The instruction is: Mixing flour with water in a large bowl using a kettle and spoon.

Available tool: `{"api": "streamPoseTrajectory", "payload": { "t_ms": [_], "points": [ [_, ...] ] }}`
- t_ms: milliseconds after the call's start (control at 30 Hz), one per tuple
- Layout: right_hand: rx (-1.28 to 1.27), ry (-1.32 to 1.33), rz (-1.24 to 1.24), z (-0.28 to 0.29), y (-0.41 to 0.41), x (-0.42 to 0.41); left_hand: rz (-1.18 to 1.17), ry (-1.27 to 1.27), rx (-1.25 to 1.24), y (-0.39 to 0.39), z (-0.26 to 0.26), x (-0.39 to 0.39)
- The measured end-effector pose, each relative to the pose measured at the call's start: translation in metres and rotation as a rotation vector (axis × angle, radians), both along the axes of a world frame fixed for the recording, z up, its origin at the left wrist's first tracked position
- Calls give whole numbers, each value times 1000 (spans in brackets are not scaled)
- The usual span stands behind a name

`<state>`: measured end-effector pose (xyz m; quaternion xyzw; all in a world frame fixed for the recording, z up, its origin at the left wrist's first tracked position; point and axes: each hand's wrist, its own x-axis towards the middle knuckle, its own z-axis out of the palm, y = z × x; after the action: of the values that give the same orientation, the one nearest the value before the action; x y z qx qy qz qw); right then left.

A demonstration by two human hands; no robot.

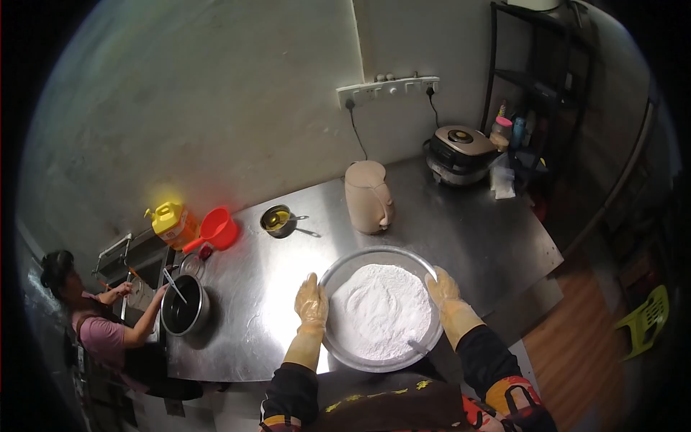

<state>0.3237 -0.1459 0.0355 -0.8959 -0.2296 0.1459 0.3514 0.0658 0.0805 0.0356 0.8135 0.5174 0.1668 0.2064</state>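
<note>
A large round metal basin (382, 363) rests at the front edge of the steel table, holding a mound of white powder (378, 310). The handle of a utensil (417, 346) sticks out of the powder near the basin's lower right rim. My left hand (312, 303), in a yellowish rubber glove, grips the basin's left side. On its right side my right hand (445, 289), gloved alike, holds the rim. Behind the basin stands a beige electric kettle (367, 200). A small metal pot (277, 218) with yellow liquid and a spoon sits to its left.
At the left a person (102, 329) stands by a sink, a hand at a dark pot (186, 313). A red plastic ladle (218, 228) and a yellow-capped jug (173, 221) stand behind. A rice cooker (459, 154) is at the back right, beside a black shelf rack (526, 81).
</note>
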Motion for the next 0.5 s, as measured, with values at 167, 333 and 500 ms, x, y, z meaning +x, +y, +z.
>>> {"api": "streamPoseTrajectory", "payload": {
  "t_ms": [167,333,500],
  "points": [
    [36,28,39,-10,1,6,-416,-343,334,-10,34,99],
    [181,197,21,-11,1,6,-171,-651,-367,6,35,223],
    [555,373,-49,-12,-28,24,-42,-611,-69,18,8,298]
  ]
}}
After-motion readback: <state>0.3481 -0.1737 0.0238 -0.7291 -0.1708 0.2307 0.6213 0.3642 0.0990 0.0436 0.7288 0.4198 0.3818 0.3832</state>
